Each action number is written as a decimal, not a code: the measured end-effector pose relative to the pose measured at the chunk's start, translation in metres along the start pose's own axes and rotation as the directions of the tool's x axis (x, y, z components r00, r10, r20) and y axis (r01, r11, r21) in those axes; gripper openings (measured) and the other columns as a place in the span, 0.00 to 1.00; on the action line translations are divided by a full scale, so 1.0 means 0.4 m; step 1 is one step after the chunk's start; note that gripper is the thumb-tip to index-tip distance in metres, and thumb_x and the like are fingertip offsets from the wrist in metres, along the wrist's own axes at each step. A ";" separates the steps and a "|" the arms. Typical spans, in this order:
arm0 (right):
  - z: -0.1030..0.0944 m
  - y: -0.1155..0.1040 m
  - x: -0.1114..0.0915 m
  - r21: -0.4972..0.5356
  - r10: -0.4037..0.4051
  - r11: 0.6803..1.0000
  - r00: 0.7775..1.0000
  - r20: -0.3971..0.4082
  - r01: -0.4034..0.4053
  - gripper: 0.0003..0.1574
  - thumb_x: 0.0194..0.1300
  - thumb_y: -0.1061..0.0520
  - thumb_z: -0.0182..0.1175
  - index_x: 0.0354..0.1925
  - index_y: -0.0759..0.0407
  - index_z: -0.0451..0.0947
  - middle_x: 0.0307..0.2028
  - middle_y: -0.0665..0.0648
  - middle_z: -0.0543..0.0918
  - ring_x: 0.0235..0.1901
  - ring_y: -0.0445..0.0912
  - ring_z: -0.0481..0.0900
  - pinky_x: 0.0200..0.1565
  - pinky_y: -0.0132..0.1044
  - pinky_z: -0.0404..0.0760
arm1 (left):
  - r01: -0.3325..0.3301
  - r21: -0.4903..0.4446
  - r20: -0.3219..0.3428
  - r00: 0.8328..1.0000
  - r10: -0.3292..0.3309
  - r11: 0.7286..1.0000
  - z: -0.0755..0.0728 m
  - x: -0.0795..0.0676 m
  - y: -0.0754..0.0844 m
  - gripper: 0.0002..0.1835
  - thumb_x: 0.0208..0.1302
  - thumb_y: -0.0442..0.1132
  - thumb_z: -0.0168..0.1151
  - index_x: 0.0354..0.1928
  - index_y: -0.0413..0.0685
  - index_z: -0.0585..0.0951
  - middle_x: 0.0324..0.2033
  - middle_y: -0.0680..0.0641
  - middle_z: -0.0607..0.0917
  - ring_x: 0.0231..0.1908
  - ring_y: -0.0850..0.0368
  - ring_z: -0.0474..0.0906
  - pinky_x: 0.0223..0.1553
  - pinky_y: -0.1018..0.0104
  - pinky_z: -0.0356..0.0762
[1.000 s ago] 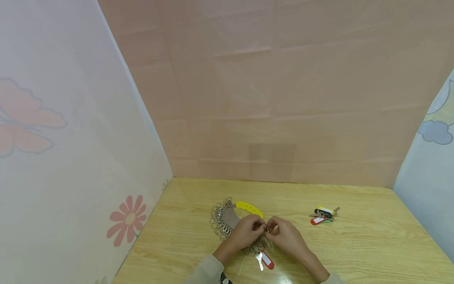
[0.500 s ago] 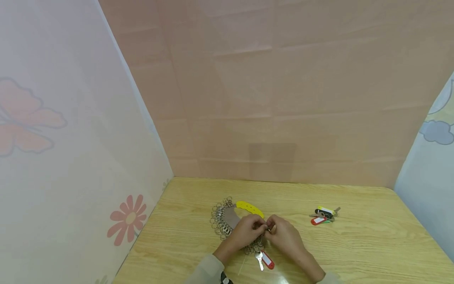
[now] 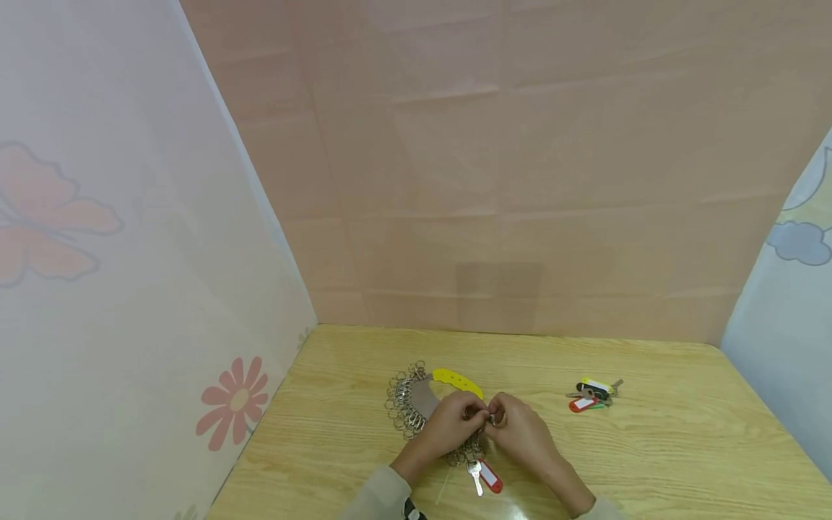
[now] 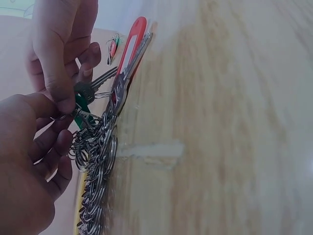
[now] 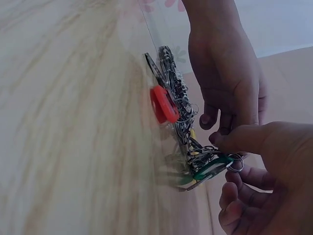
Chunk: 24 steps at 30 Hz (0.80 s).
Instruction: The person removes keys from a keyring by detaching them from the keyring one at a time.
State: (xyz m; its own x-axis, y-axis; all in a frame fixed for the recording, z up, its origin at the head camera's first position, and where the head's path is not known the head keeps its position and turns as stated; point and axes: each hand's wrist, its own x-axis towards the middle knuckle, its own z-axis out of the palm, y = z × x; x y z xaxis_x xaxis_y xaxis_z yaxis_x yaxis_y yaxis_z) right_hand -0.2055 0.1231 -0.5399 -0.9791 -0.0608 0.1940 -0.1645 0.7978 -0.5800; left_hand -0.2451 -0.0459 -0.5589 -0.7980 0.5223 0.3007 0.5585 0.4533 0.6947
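A fan-shaped metal key holder [image 3: 424, 397] with a yellow handle [image 3: 458, 380] and several clips and rings along its edge lies on the table. My left hand [image 3: 453, 422] rests over its right part, thumb and fingers pinching at a small key ring. Facing it, my right hand [image 3: 523, 433] pinches the same key ring [image 5: 236, 163], fingertips close to the left ones. On that ring hang a key [image 4: 103, 78] and a green tag [image 5: 210, 169]. Another key [image 3: 476, 477] with a red tag [image 3: 490, 477] hangs from the holder's near edge.
To the right lies a small pile of keys with yellow, black, red and green tags [image 3: 593, 393]. The wooden table [image 3: 682, 433] meets a brown backdrop [image 3: 416, 217] behind and a patterned left wall [image 3: 130, 325]. A thin pale strip [image 3: 443, 487] is near the left forearm.
My right hand has shifted slightly up and left, its fingers turning the key at the ring. The left hand, key holder and other keys have stayed in place.
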 end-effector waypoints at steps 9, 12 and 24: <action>-0.002 0.002 -0.005 -0.033 -0.013 0.999 1.000 0.001 0.013 0.15 0.49 0.60 0.72 0.33 0.48 0.77 0.35 0.46 0.78 0.25 0.37 0.69 0.25 0.30 0.68 | 0.021 -0.008 -0.002 1.000 -0.021 1.000 0.003 0.001 0.000 0.08 0.72 0.46 0.59 0.42 0.56 0.86 0.36 0.61 0.85 0.36 0.74 0.72 0.40 0.77 0.73; -0.003 0.002 -0.007 -0.048 -0.016 0.999 1.000 -0.004 0.015 0.16 0.48 0.62 0.69 0.35 0.49 0.78 0.34 0.46 0.79 0.22 0.37 0.67 0.22 0.30 0.66 | 0.039 0.010 -0.005 0.999 -0.039 0.999 0.006 0.001 -0.004 0.09 0.72 0.49 0.58 0.42 0.59 0.85 0.35 0.63 0.83 0.35 0.74 0.71 0.38 0.77 0.71; -0.007 0.001 -0.002 -0.095 -0.058 0.994 0.998 -0.031 0.055 0.15 0.49 0.61 0.70 0.36 0.46 0.81 0.34 0.44 0.82 0.27 0.36 0.69 0.27 0.31 0.69 | 0.053 -0.003 -0.021 0.998 -0.053 0.999 0.006 0.000 -0.008 0.08 0.72 0.49 0.58 0.41 0.58 0.84 0.35 0.62 0.84 0.35 0.74 0.71 0.39 0.77 0.71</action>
State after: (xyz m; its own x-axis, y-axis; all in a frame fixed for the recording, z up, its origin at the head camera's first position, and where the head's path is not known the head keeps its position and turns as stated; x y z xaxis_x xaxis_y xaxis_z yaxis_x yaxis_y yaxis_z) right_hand -0.2045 0.1250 -0.5380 -0.9636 -0.0883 0.2524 -0.2061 0.8465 -0.4908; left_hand -0.2465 -0.0456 -0.5626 -0.8311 0.4823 0.2768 0.5144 0.4779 0.7120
